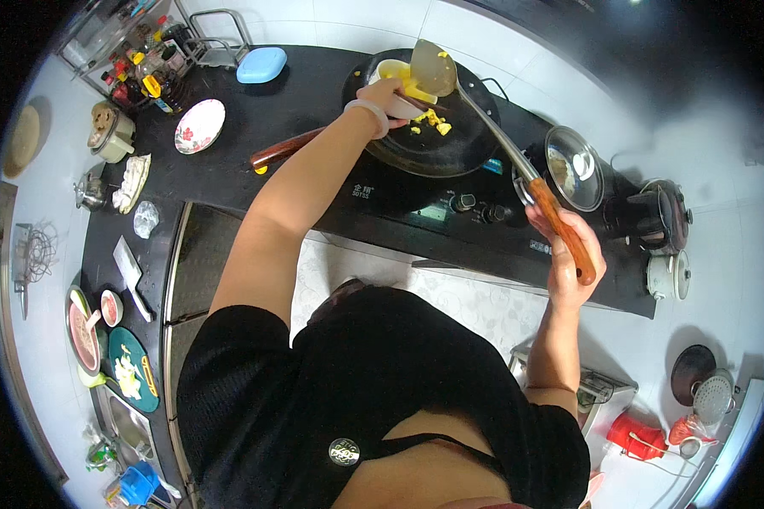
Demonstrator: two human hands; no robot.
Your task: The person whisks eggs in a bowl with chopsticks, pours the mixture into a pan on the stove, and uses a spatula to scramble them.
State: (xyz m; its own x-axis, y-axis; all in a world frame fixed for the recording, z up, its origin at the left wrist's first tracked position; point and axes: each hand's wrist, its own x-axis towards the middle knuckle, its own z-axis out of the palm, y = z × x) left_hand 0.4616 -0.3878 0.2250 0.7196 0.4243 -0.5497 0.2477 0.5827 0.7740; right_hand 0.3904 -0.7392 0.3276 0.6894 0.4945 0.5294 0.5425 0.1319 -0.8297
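My left hand (385,105) grips a white bowl (406,109) over the black wok (455,149). Yellow scrambled egg shows inside the bowl, and dark chopsticks (425,102) stick out beside my fingers. In my right hand (573,261) is the wooden handle of a long metal wok spatula (496,133). Its broad blade, with bits of egg on it, is raised beside the bowl's rim. A few pieces of egg (436,121) lie on the wok's bottom. The wok's wooden handle (286,149) points left, partly behind my left forearm.
The wok stands on a black cooktop with knobs (463,202). A glass lid (573,168) leans at its right. A floral plate (200,126) and a blue box (261,65) sit leftward. Along the left counter are a cleaver (129,270) and a green cutting board (122,382) with chopped food.
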